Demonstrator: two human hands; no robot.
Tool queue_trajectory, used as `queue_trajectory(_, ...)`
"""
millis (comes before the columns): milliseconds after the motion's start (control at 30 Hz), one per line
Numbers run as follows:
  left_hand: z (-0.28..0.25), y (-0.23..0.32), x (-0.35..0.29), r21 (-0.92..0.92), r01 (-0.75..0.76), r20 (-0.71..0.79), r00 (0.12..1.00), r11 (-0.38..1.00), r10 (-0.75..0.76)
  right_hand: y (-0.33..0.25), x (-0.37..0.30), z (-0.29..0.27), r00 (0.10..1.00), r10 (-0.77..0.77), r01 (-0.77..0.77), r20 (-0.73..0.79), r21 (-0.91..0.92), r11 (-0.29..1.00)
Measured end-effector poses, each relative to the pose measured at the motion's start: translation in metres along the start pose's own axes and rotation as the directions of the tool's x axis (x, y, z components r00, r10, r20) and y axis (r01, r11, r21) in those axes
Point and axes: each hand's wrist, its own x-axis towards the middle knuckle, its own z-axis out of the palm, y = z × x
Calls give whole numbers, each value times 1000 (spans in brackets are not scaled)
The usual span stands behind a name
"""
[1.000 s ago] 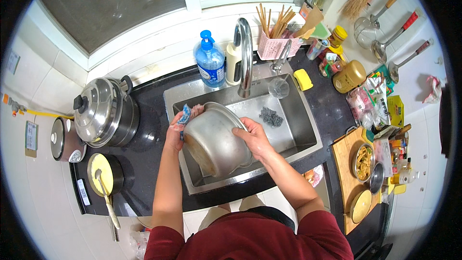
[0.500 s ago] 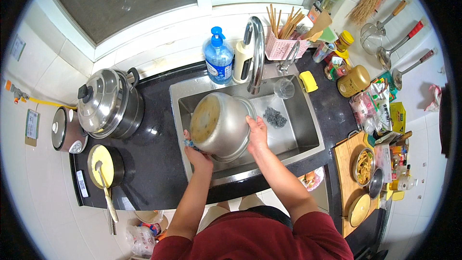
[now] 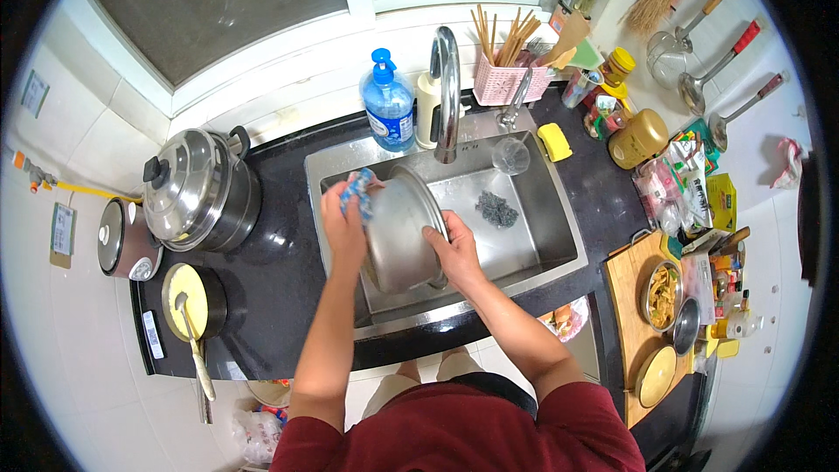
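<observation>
A silver metal pot (image 3: 398,245) is tipped on its side above the sink (image 3: 489,283), its rim turned to the right. My right hand (image 3: 458,255) grips that rim, thumb on the outer wall. A blue-and-white cloth (image 3: 359,194) is held in my left hand (image 3: 342,229), against the pot's upper left part by its base. The pot's inside is hidden. In the basin lie a dark steel-wool scourer (image 3: 496,210) and a clear cup (image 3: 510,156), both right of the pot.
The curved faucet (image 3: 447,96) rises behind the pot. A blue pump bottle (image 3: 389,109) and a pink chopstick basket (image 3: 511,81) stand behind the sink, with a yellow sponge (image 3: 554,142) at its right. A steamer pot (image 3: 201,188) and a saucepan (image 3: 215,301) occupy the left counter.
My left hand has moved up along the pot with the cloth, from its lower edge to its upper left. The pot has turned, so its stained base no longer shows.
</observation>
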Motion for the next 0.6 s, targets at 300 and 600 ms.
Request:
queue_trajectory(300, 16, 74, -46, 216, -322, 123, 945, 922, 302, 5, 1, -9, 981, -169, 193, 94, -434, 880)
queue_trajectory(600, -4, 5, 14, -94, 235, 284, 938, 968, -200, -52, -21, -18, 909, -82, 301, 408, -507, 808)
